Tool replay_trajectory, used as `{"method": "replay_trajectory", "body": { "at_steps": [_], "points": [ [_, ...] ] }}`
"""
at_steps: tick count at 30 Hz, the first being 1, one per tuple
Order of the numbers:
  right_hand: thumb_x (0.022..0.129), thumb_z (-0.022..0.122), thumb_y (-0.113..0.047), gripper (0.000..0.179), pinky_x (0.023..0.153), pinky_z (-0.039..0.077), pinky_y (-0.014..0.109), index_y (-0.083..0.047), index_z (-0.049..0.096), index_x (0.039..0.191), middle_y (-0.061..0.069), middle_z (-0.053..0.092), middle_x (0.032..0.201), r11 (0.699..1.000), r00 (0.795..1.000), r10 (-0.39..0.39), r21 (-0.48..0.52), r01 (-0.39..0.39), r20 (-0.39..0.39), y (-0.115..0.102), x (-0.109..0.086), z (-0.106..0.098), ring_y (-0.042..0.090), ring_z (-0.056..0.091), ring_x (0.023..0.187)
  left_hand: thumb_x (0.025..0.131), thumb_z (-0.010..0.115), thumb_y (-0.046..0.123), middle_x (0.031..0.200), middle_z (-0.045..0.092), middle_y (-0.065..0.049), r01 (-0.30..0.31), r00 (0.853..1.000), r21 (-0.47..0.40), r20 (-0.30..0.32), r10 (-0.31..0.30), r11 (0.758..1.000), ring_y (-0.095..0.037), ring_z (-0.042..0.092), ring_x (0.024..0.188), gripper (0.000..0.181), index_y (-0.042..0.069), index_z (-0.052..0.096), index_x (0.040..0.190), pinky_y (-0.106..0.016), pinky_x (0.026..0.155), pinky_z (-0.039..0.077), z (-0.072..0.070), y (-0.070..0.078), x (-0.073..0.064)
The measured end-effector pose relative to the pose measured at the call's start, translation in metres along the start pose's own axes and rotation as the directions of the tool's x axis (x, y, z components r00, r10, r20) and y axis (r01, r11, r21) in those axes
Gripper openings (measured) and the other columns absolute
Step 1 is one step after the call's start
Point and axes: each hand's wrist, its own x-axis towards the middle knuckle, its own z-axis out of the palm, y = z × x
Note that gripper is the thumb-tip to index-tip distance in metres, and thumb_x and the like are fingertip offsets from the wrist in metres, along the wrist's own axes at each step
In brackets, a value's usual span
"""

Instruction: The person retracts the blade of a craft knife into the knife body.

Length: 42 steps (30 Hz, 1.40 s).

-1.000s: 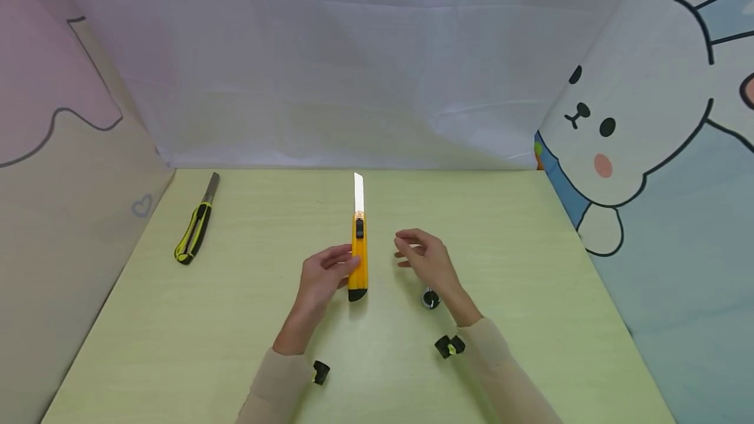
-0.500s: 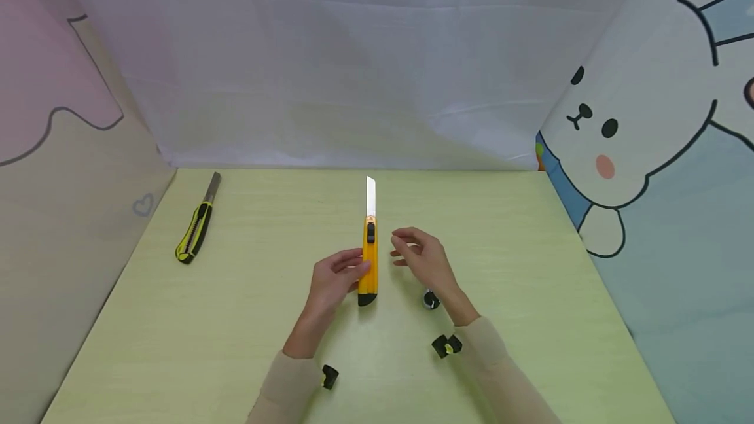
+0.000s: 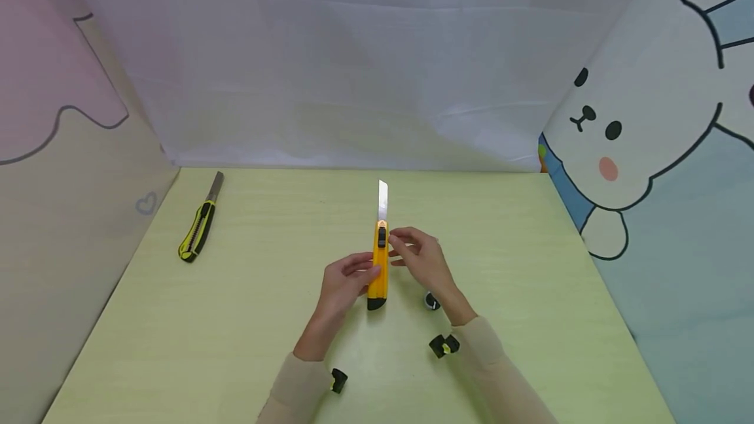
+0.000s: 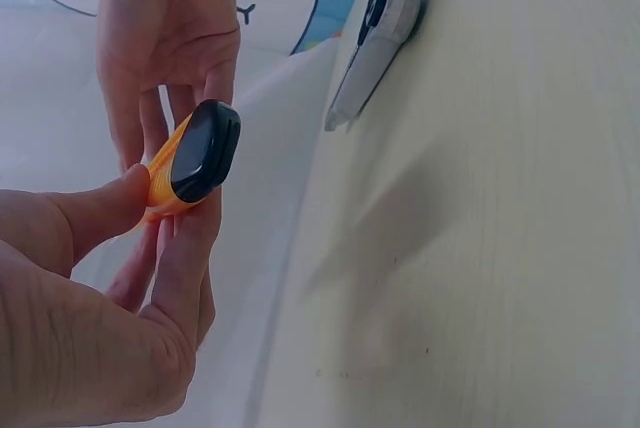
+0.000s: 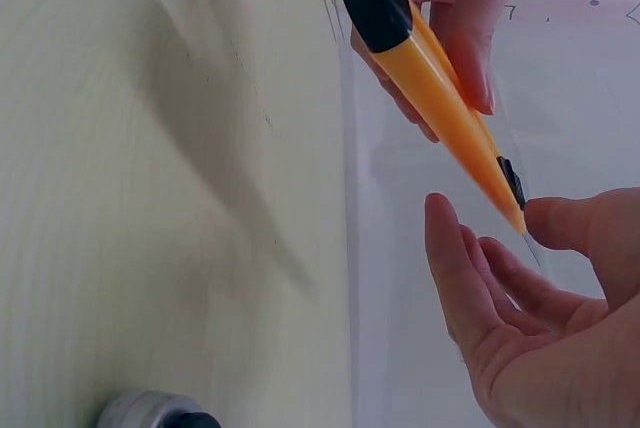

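In the head view my left hand [image 3: 347,280] pinches the lower body of a yellow utility knife [image 3: 379,280] between thumb and fingers. The knife's black end cap [image 4: 205,151] faces the left wrist camera, and its bare blade [image 3: 383,200] points away from me. A black slider [image 3: 381,237] sits near the blade end. My right hand [image 3: 421,257] is close at the knife's right side, fingers loosely bent and grasping nothing. In the right wrist view its thumb [image 5: 565,225] is right by the slider, with the other fingers spread below.
A green and black utility knife [image 3: 199,231] lies at the back left of the table [image 3: 265,214], blade out. A grey knife [image 4: 378,48] lies under my right forearm, mostly hidden in the head view. Small black pieces [image 3: 444,345] show beside both sleeves. Cloth walls enclose the table.
My left hand has carried the yellow knife right and slightly toward me, up to the right hand. The right hand has shifted a little left.
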Motion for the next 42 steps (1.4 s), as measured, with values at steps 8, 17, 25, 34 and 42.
{"method": "replay_trajectory", "body": {
  "at_steps": [8, 17, 25, 34, 42],
  "points": [
    [0.109, 0.062, -0.019, 0.034, 0.083, 0.065, 0.044, 0.003, 0.065, 0.136, 0.023, 0.072, 0.125, 1.000, 1.000, 0.000, 0.004, 0.000, 0.000, 0.000, 0.001, 0.000, 0.036, 0.075, 0.102, 0.098, 0.079, 0.015, 0.116, 0.074, -0.014, 0.009, 1.000, -0.006, 0.001, -0.009, 1.000, -0.022, 0.072, 0.095, 0.033, 0.003, 0.073, 0.129, -0.029, 0.082, 0.062, 0.007, -0.003, -0.001],
    [0.110, 0.062, -0.019, 0.033, 0.079, 0.066, 0.040, 0.004, 0.067, 0.133, 0.022, 0.075, 0.117, 1.000, 1.000, 0.016, 0.021, -0.016, -0.026, -0.001, 0.003, 0.000, 0.028, 0.074, 0.096, 0.098, 0.079, 0.014, 0.115, 0.074, -0.016, -0.008, 1.000, -0.021, 0.010, 0.008, 1.000, -0.021, 0.072, 0.091, 0.034, 0.000, 0.073, 0.129, -0.027, 0.079, 0.062, 0.014, -0.006, -0.004],
    [0.109, 0.063, -0.021, 0.031, 0.076, 0.066, 0.036, 0.002, 0.070, 0.128, 0.021, 0.076, 0.112, 0.999, 0.999, 0.027, 0.033, -0.026, -0.037, 0.001, 0.004, -0.001, 0.024, 0.073, 0.092, 0.099, 0.078, 0.015, 0.117, 0.074, -0.013, 0.006, 0.999, -0.011, 0.032, -0.005, 1.000, -0.021, 0.073, 0.096, 0.034, 0.003, 0.072, 0.130, -0.030, 0.084, 0.063, 0.017, -0.006, -0.005],
    [0.108, 0.065, -0.023, 0.031, 0.079, 0.066, 0.038, 0.000, 0.072, 0.129, 0.020, 0.077, 0.114, 0.998, 0.998, 0.037, 0.058, -0.034, -0.048, 0.001, 0.001, -0.004, 0.027, 0.073, 0.096, 0.098, 0.078, 0.014, 0.120, 0.074, -0.016, -0.050, 0.994, -0.003, 0.092, 0.050, 0.999, -0.025, 0.076, 0.101, 0.038, 0.000, 0.071, 0.133, -0.033, 0.085, 0.064, 0.014, -0.009, -0.006],
    [0.108, 0.065, -0.029, 0.034, 0.079, 0.065, 0.037, -0.001, 0.073, 0.128, 0.019, 0.077, 0.112, 0.995, 0.996, 0.063, 0.076, -0.058, -0.061, -0.001, 0.002, -0.001, 0.021, 0.070, 0.092, 0.099, 0.077, 0.012, 0.120, 0.074, -0.019, -0.062, 0.994, -0.023, 0.090, 0.064, 0.998, -0.027, 0.075, 0.102, 0.036, -0.002, 0.070, 0.133, -0.032, 0.085, 0.064, 0.013, -0.009, -0.007]
  ]
}}
